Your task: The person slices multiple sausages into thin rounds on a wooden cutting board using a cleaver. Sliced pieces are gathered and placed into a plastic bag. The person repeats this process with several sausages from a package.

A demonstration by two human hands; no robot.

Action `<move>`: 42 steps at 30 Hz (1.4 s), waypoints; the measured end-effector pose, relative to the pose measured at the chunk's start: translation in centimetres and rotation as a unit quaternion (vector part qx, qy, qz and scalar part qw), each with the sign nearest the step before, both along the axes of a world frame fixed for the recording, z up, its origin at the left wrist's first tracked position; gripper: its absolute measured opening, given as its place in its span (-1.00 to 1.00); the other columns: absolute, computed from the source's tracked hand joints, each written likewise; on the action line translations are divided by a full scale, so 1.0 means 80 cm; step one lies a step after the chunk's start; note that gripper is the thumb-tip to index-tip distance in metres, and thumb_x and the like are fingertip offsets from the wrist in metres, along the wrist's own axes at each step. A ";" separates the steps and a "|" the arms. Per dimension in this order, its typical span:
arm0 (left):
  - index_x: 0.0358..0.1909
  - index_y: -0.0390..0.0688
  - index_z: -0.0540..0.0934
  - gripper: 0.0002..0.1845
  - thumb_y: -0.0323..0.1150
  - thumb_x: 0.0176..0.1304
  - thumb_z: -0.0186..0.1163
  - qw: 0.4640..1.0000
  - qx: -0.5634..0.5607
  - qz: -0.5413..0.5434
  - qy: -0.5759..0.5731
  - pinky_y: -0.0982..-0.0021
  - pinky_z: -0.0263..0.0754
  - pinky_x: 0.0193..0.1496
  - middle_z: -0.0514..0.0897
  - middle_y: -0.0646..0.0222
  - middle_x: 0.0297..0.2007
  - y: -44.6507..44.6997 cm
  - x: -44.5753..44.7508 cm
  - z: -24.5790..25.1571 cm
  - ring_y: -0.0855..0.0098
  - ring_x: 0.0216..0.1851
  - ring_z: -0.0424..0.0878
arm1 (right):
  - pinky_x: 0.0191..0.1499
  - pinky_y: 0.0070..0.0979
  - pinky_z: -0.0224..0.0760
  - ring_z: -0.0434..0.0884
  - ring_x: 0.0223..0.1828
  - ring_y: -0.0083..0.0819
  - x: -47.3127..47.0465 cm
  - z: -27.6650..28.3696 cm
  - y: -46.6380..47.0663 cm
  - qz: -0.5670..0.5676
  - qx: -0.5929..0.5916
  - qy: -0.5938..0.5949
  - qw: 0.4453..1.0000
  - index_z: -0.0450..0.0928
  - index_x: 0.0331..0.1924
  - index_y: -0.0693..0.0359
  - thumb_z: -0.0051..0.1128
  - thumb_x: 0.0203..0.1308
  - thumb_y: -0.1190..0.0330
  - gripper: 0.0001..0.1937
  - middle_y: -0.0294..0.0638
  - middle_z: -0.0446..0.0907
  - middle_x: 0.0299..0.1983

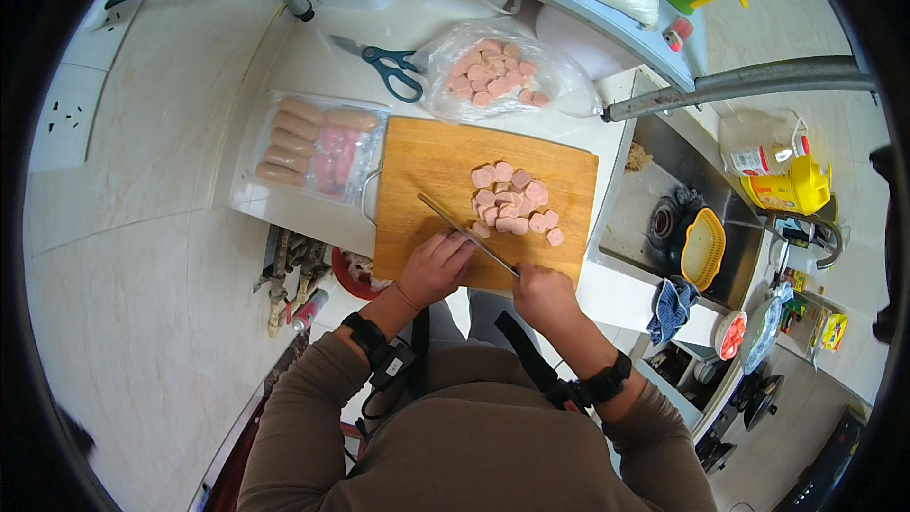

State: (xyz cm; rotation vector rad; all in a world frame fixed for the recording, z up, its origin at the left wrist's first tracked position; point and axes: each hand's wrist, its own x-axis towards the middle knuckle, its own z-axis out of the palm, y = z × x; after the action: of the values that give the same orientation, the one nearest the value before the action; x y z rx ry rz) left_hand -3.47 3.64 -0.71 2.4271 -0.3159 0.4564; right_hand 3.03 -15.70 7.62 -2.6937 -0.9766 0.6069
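My right hand (546,299) grips the handle of a kitchen knife (466,233), whose blade slants across a wooden cutting board (419,149). Close against the blade, my left hand (435,264) has its fingers bent over something at the board's near edge, most likely a sausage, mostly hidden by the fingers. One cut piece (480,230) lies just past the blade. Several pink sausage slices (508,203) are heaped on the right half of the board. Left of the board, a plastic pack (359,188) holds whole sausages (293,142).
Behind the board sit a clear plastic bag of slices (490,75) and scissors (394,67). To the right is a sink (625,206) with a yellow basket (704,249). A metal-legged shelf (604,18) overhangs the counter. A red bin (355,281) stands below, left.
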 end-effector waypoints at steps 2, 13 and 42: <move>-0.13 -0.24 0.57 -0.70 -0.48 0.04 0.20 1.000 0.002 -0.001 0.000 0.31 0.50 -0.05 0.56 0.23 -0.11 0.001 -0.001 -0.002 0.18 -0.10 0.54 | -0.52 -0.16 0.45 0.59 -0.60 -0.05 0.008 -0.007 0.019 0.006 0.016 -0.001 1.000 0.50 -0.39 0.28 0.02 0.13 0.42 -0.90 -0.01 0.56 -0.63; -0.08 -0.25 0.56 -0.66 -0.46 0.04 0.21 1.000 -0.010 0.012 -0.001 0.32 0.48 -0.01 0.54 0.23 -0.06 -0.002 -0.006 -0.006 0.19 -0.08 0.52 | -0.45 -0.09 0.46 0.58 -0.57 0.04 0.016 -0.003 0.026 -0.014 0.002 0.035 0.999 0.49 -0.41 0.27 0.02 0.15 0.37 -0.86 0.05 0.54 -0.64; -0.17 -0.29 0.56 -0.71 -0.49 0.00 0.18 0.999 0.006 0.012 -0.037 0.35 0.50 -0.02 0.57 0.22 -0.12 -0.009 0.013 0.000 0.20 -0.11 0.54 | -0.47 -0.21 0.49 0.61 -0.55 -0.09 -0.010 0.030 -0.031 -0.042 -0.042 0.006 0.998 0.48 -0.45 0.23 0.01 0.10 0.43 -0.92 -0.04 0.59 -0.56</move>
State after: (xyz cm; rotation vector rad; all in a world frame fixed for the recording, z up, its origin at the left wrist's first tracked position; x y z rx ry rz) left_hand -2.46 2.92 -0.73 2.4311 -0.3222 0.5567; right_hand 2.22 -18.17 10.00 -2.7852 -0.8472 0.6598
